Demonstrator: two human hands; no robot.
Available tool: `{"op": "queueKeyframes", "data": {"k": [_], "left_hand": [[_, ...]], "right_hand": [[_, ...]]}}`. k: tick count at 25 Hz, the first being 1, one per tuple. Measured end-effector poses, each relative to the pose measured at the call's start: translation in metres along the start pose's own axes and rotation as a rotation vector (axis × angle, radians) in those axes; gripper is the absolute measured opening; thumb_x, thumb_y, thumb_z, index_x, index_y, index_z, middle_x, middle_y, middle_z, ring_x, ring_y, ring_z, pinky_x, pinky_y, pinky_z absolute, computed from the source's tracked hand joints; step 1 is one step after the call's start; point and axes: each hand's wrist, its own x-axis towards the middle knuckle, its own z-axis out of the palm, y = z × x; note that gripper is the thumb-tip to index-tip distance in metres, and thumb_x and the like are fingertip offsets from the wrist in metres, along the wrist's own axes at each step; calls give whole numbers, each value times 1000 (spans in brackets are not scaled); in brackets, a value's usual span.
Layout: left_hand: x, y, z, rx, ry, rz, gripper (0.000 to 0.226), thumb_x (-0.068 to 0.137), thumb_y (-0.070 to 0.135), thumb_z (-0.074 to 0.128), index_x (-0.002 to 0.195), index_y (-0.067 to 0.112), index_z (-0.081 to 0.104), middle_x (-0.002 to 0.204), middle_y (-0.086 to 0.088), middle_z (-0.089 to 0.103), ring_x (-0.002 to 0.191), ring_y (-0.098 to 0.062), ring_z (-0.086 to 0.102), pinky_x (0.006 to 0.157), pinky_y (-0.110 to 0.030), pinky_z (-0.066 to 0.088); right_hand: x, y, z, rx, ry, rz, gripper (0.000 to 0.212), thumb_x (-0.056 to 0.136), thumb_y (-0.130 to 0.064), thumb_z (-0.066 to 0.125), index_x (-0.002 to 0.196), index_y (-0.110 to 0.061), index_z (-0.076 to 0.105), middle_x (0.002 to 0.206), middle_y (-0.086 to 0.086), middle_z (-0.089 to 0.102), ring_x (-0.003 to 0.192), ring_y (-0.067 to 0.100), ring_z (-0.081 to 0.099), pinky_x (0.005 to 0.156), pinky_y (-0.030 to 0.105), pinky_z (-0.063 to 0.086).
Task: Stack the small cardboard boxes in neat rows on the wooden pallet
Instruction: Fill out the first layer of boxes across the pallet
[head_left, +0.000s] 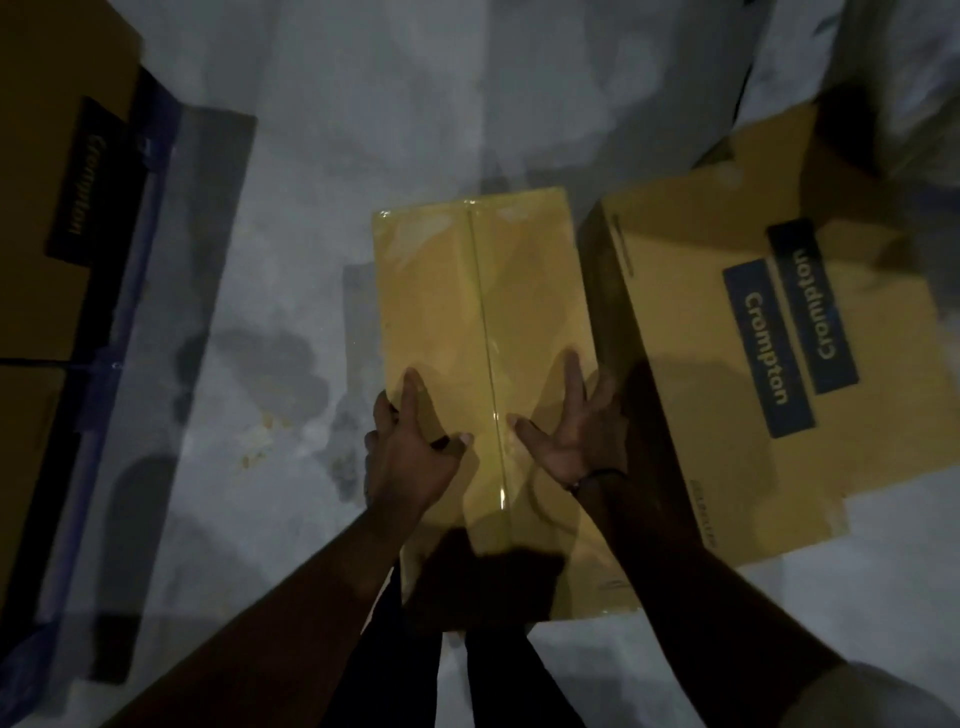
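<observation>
With the taped cardboard box (467, 291) on the floor (311, 208), our left hand (410, 452) hooking its left edge and our right hand (566, 436) splayed flat on top, we should grip both sides before lifting.

Dim and grainy; soft glare on the taped box (483, 312), heavy shadow at six o'clock, edges at three and nine o'clock blurred
</observation>
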Motion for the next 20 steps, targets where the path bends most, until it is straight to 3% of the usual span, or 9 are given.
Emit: {"op": "queueKeyframes", "data": {"k": [3, 7, 11, 16, 20], "left_hand": [[-57, 26, -55, -34, 112, -15, 114, 78, 65, 75, 160, 43, 0, 168, -10, 5, 145, -48, 21, 114, -61, 27], [-141, 47, -139, -100, 199, -18, 109, 74, 73, 72, 160, 44, 11, 167, -9, 7, 143, -46, 23, 115, -58, 27], [-238, 41, -233, -118, 300, 5, 106, 68, 83, 68, 157, 48, 23, 164, -7, 13, 137, -44, 31, 114, -56, 28], [-317, -11, -328, -79, 395, 7, 107, 64, 89, 64, 156, 48, 25, 165, -11, 13, 142, -46, 26, 114, -58, 26], [-374, -95, -401, -91, 485, 54, 108, 62, 91, 63, 155, 46, 31, 167, -9, 10, 144, -47, 22, 117, -60, 22]], "right_hand": [[-50, -45, -64, -117, 69, -113, 108, 78, -82, 53, 160, -37, 0, 166, 9, -9, 139, 41, 31, 113, 49, 30], [-122, -98, -140, -203, 132, -275, 96, 79, -90, 37, 159, -45, 6, 168, -1, -15, 135, 39, 41, 108, 48, 35], [-215, -160, -182, -191, 146, -383, 95, 78, -92, 36, 157, -48, 6, 169, -4, -12, 143, 39, 34, 112, 54, 34], [-327, -234, -195, -208, 159, -452, 97, 80, -90, 37, 159, -43, 10, 169, -3, -11, 137, 46, 34, 112, 52, 31], [-418, -308, -156, -190, 178, -506, 99, 78, -92, 36, 159, -41, 14, 169, -2, -7, 141, 48, 29, 115, 53, 29]]}}
